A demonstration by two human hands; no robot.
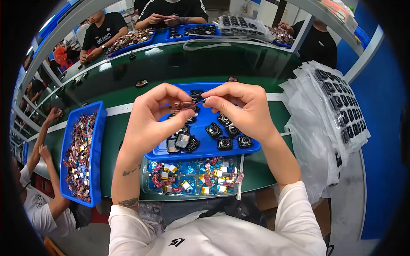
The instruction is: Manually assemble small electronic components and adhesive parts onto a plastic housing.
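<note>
In the left hand, I see the red board pinched between thumb and fingers, long axis crosswise toward the right hand, also pinched; its hold I cannot tell.

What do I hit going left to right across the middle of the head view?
Co-worker's hand → blue bin of loose parts → left hand holding a small reddish board → right hand → plastic-wrapped black cases → blue wall.

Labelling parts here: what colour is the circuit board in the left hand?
The circuit board is reddish-brown, best seen in the head view.
</note>
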